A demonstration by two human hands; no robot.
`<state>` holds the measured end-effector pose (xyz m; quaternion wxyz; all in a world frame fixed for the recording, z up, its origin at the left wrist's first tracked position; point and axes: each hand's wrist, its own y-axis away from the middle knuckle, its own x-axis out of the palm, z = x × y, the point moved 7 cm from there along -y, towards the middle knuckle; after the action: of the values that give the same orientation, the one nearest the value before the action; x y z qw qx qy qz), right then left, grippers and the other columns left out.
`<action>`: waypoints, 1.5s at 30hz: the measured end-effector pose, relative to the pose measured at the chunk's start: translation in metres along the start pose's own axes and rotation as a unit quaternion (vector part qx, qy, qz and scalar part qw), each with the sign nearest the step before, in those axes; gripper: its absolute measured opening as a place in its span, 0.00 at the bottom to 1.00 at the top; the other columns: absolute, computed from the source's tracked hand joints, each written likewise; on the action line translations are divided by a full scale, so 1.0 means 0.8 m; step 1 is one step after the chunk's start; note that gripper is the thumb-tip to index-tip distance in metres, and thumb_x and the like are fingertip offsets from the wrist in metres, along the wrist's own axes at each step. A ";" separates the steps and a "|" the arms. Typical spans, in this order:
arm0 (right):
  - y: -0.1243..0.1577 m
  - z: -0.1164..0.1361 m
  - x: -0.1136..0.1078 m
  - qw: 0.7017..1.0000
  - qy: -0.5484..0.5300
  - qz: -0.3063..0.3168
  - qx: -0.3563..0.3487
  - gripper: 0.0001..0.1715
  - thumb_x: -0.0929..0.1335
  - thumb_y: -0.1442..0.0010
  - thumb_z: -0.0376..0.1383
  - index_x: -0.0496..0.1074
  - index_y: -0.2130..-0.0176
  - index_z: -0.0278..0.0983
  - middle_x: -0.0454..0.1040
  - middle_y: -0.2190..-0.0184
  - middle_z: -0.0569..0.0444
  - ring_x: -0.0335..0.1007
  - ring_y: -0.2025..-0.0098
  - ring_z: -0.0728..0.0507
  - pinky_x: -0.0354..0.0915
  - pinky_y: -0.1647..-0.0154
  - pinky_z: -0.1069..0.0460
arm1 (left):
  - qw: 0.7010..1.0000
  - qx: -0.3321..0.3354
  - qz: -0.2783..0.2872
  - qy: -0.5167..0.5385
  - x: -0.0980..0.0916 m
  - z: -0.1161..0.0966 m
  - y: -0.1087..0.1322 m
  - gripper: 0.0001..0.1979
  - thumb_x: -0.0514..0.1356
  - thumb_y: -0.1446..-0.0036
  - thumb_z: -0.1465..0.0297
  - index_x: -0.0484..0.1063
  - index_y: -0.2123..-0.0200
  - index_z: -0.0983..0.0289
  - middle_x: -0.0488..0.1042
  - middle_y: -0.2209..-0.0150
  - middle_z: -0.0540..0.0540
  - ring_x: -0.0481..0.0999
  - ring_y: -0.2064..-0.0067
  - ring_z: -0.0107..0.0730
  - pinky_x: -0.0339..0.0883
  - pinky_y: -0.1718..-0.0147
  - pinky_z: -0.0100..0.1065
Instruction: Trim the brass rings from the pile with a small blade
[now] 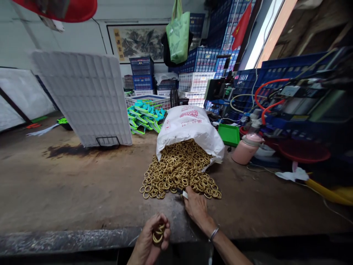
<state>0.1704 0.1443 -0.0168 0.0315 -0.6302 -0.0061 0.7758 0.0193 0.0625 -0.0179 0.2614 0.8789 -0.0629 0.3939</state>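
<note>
My left hand (148,232), at the table's front edge, is cupped shut around several brass-coloured rings (157,237). To its right and farther in, my right hand (196,207) pinches a small black-and-white tool (185,194); its exact kind is hard to make out. The dark tip of the tool lies at the near edge of a heap of brass-coloured rings (179,167). These rings spill out of a white woven sack (190,125), which lies on its side with its mouth toward me.
A white ribbed panel (85,95) stands upright on the wooden table (68,191) at left. Green and turquoise plastic pieces (146,114) are piled behind. Right of the sack are a green tray (228,134), a pink bottle (246,149) and a machine with orange hoses (298,97).
</note>
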 end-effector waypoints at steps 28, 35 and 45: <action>0.039 0.062 -0.012 0.847 -0.507 0.159 -0.010 0.13 0.62 0.51 0.42 0.62 0.77 0.35 0.59 0.83 0.62 0.54 0.79 0.53 0.54 0.77 0.57 | 0.925 0.161 -0.032 -0.342 0.010 -0.022 -0.017 0.11 0.54 0.48 0.62 0.62 0.74 0.64 0.61 0.82 0.44 0.56 0.84 0.18 0.51 0.84 0.22; 0.041 0.067 -0.007 0.827 -0.528 0.194 -0.013 0.15 0.59 0.47 0.42 0.60 0.79 0.36 0.60 0.85 0.61 0.54 0.81 0.53 0.53 0.79 0.57 | 0.967 0.069 0.009 -0.247 0.008 -0.009 -0.019 0.14 0.54 0.49 0.58 0.60 0.73 0.64 0.60 0.81 0.44 0.53 0.86 0.15 0.44 0.88 0.20; 0.047 0.071 -0.022 0.941 -0.280 0.080 -0.171 0.09 0.56 0.51 0.28 0.61 0.75 0.37 0.62 0.80 0.58 0.56 0.77 0.50 0.50 0.75 0.55 | 0.976 0.093 -0.024 -0.195 0.004 -0.022 -0.014 0.16 0.57 0.52 0.56 0.58 0.72 0.62 0.63 0.80 0.43 0.56 0.86 0.15 0.46 0.89 0.19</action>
<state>0.1170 0.1076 0.0100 -0.1413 -0.3816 -0.0967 0.9083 0.0139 0.0813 -0.0105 0.1711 0.9605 -0.0545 0.2126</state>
